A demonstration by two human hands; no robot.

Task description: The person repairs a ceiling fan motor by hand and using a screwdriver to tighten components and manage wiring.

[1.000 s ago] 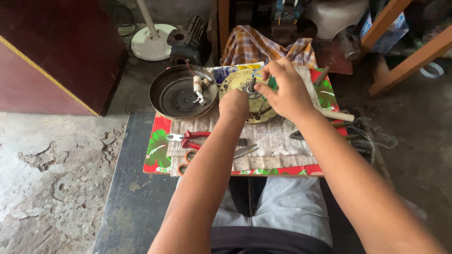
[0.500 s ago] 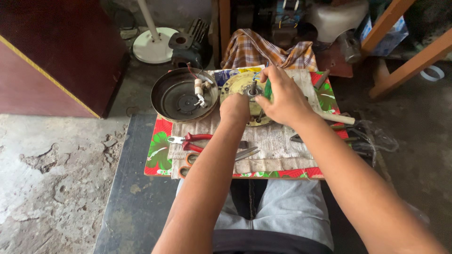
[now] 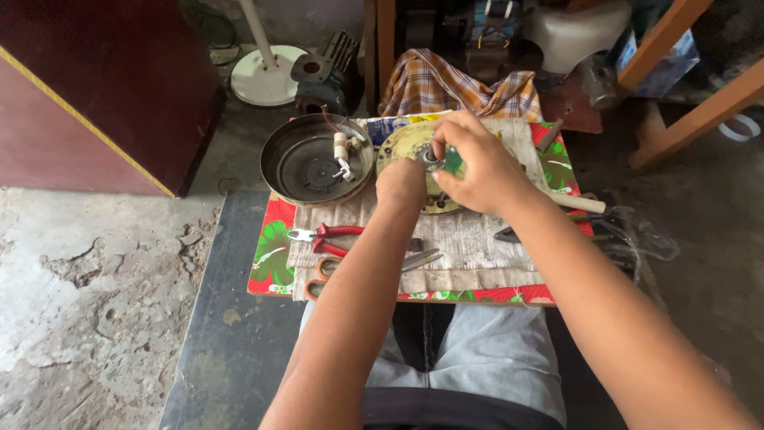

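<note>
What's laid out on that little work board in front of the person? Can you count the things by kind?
Round metal parts: 2, a dark bowl-shaped metal cover and a yellowish round metal plate.
Hand tools: 3, red-handled pliers, orange-handled scissors and a green-handled tool in the right hand.
Total: 5.

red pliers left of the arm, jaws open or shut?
Shut, as far as shows: the red-handled pliers lie flat on the cloth, their metal tips together though the handles splay. The left hand is well clear of them.
</note>
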